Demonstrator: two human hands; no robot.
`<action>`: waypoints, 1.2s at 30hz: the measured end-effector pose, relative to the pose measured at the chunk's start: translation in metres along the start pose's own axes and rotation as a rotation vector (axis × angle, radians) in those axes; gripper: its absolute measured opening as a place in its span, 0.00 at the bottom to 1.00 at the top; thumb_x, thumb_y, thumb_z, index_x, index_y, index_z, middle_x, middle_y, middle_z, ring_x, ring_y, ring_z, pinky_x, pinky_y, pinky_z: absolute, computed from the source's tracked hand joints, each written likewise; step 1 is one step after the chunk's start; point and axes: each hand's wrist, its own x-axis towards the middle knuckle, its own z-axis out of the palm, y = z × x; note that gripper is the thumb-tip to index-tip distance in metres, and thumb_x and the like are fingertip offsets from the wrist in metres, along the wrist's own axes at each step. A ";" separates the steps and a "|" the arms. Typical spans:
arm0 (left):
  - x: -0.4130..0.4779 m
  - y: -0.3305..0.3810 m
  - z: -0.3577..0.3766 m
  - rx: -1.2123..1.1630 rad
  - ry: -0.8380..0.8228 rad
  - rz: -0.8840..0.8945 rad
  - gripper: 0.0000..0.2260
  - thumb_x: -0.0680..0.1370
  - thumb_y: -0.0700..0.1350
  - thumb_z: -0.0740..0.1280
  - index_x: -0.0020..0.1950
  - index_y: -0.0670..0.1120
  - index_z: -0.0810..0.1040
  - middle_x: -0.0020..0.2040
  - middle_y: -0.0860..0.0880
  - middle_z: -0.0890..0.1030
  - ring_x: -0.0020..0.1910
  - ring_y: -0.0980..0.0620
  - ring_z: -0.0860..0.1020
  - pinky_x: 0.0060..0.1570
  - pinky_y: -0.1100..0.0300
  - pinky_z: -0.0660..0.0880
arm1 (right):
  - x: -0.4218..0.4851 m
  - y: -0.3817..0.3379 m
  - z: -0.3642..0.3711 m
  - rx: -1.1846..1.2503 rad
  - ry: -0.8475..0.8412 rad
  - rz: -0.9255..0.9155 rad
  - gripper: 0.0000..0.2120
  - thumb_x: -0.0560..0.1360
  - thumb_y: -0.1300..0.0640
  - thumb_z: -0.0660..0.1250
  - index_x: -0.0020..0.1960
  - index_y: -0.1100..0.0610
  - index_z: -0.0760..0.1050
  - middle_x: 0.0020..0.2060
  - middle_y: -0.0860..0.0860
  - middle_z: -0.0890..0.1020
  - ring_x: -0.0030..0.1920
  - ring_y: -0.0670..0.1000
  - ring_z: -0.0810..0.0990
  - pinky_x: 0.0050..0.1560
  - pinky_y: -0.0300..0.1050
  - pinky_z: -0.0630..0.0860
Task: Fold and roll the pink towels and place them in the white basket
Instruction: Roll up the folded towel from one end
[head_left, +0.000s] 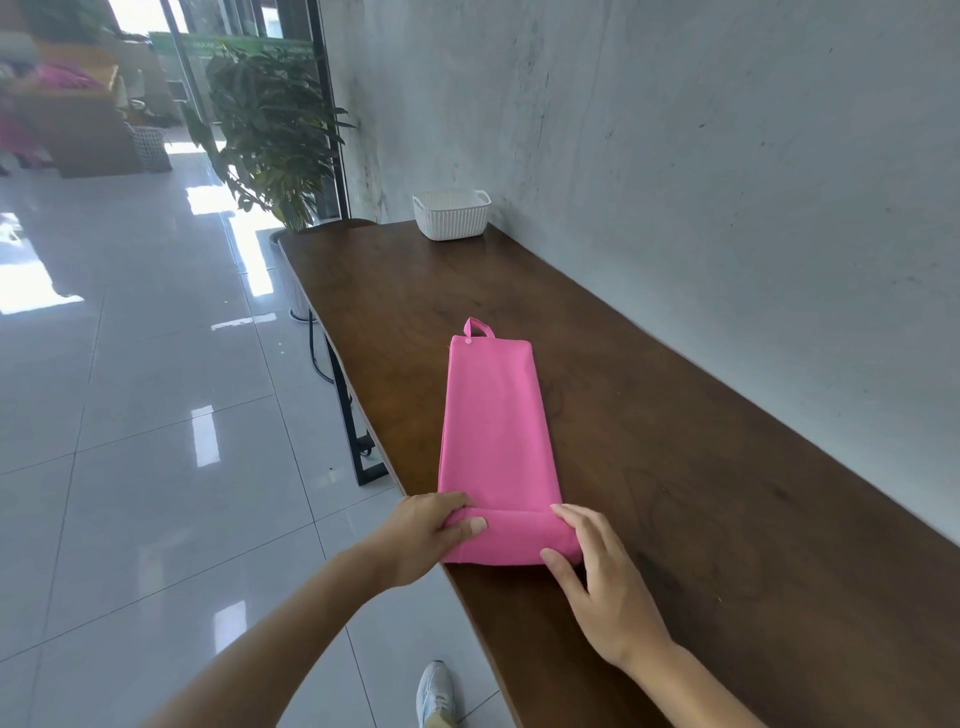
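A pink towel (496, 426) lies folded into a long narrow strip on the dark wooden table (675, 467), its hanging loop at the far end. The near end is turned over into a short roll. My left hand (431, 535) grips the roll's left end, thumb on top and fingers curled over it. My right hand (597, 577) holds the roll's right end between thumb and fingers. The white basket (452, 214) stands at the table's far end by the wall; nothing shows above its rim.
A grey wall (727, 182) runs along the table's right side. A potted plant (275, 135) stands beyond the table's far left corner. Glossy tiled floor (130, 415) lies to the left, and my shoe (435, 693) shows below the table's near edge.
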 end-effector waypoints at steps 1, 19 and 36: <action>0.001 0.001 -0.001 -0.055 -0.016 -0.025 0.19 0.82 0.65 0.58 0.55 0.51 0.77 0.50 0.50 0.80 0.49 0.50 0.79 0.51 0.51 0.80 | -0.002 0.000 0.001 0.014 -0.002 0.025 0.35 0.75 0.25 0.46 0.76 0.40 0.60 0.70 0.34 0.64 0.69 0.37 0.66 0.62 0.28 0.68; -0.008 -0.006 0.030 0.283 0.377 0.125 0.34 0.77 0.68 0.63 0.79 0.55 0.61 0.75 0.58 0.65 0.74 0.57 0.61 0.74 0.59 0.57 | 0.066 -0.009 -0.003 0.014 -0.078 0.271 0.24 0.80 0.34 0.54 0.66 0.48 0.72 0.62 0.48 0.72 0.61 0.45 0.69 0.45 0.36 0.69; -0.010 0.001 -0.002 0.186 0.107 0.091 0.19 0.79 0.69 0.58 0.65 0.63 0.65 0.57 0.58 0.74 0.55 0.57 0.71 0.57 0.66 0.66 | 0.021 -0.008 -0.014 0.019 -0.060 0.050 0.34 0.74 0.24 0.49 0.74 0.39 0.62 0.67 0.35 0.65 0.65 0.39 0.69 0.55 0.33 0.75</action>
